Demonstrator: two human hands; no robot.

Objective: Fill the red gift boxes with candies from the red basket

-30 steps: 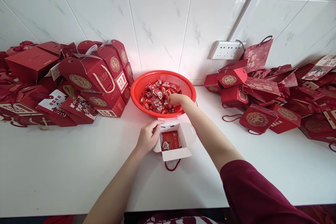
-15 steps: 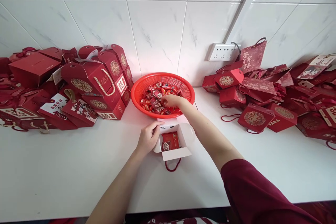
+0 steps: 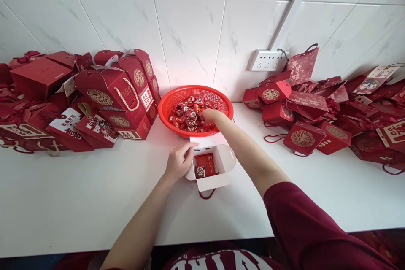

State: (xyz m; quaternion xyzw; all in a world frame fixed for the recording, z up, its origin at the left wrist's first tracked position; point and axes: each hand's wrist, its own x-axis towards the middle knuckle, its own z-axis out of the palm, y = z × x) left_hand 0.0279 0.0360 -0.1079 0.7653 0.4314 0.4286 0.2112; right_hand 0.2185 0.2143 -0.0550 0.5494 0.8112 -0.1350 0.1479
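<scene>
An open gift box (image 3: 223, 161), white inside with its flaps spread, stands in front of me on the table. Inside it lie a red packet (image 3: 209, 163) and a small wrapped candy (image 3: 200, 171). My left hand (image 3: 179, 161) grips the box's left rim, fingers closed along the edge by the back flap. Behind the box, a red plastic basket (image 3: 164, 114) holds many red-wrapped candies (image 3: 190, 114). Reaching in over its near right side, my right hand (image 3: 211, 116) has its fingers bent down among the candies. Its fingertips are hidden, so what they pinch does not show.
Red gift boxes (image 3: 107, 93) with rope handles are stacked at the left. Another heap of red boxes (image 3: 303, 138) spreads over the right side. A power strip (image 3: 267, 60) is at the tiled wall behind the white table (image 3: 95, 202).
My right hand has shifted slightly to the right among the candies. My left hand keeps its place on the box. The whole view has tilted a little.
</scene>
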